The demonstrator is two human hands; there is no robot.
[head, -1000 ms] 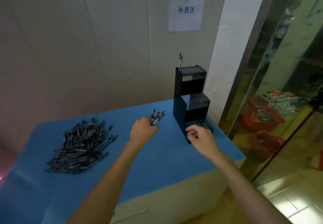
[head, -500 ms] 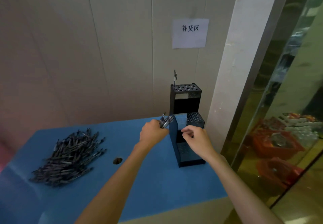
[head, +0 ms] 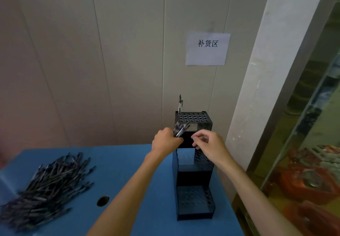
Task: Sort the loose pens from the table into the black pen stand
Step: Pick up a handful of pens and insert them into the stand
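A black three-tier pen stand (head: 195,199) stands on the blue table (head: 132,164) near its right edge. A single pen (head: 180,103) sticks up from the back left hole of the top tier. My left hand (head: 165,141) grips a bundle of dark pens (head: 180,128), their tips fanning up against the front left of the top tier. My right hand (head: 210,146) hovers in front of the middle tier with curled fingers, thumb and forefinger close to the bundle. I see nothing between them. A large pile of loose pens (head: 46,186) lies at the table's left.
A round hole (head: 103,200) is cut in the tabletop between the pile and the stand. A paper sign (head: 207,48) hangs on the panelled wall behind. A white pillar (head: 266,70) and glass with orange crates (head: 303,182) behind it border the right side.
My left hand has lifted the pen bundle from table height up to the top tier. My right hand rose from the bottom tier to the middle tier. The camera came closer.
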